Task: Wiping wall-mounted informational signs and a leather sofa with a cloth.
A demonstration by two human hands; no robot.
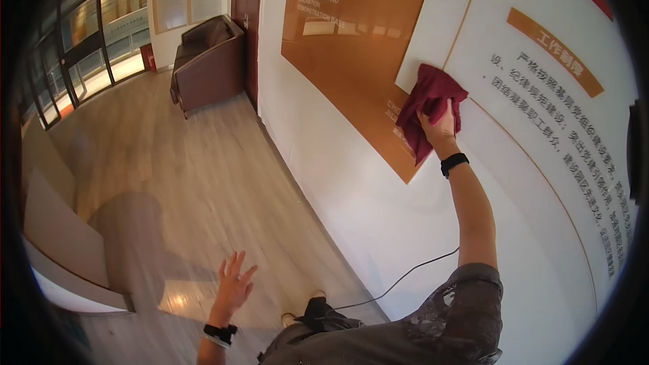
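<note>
Against the wall, my right hand [440, 124] presses a crumpled dark red cloth [435, 86]. The cloth overlaps the lower right corner of a glossy orange wall panel [355, 35] and the edge of a white display board [512, 126] beside it. Both panel and board bear writing. Low on the left, my left hand [234, 284] hangs in the air over the floor, its fingers spread and holding nothing. A black band circles each wrist.
A dark brown leather armchair [213, 71] stands by a dark red door [248, 25]. Glass doors [81, 35] are at the far left. A white curved counter [66, 243] rises at lower left. Wood-look flooring [197, 162] meets the white wall. A thin black cable [405, 276] hangs near my body.
</note>
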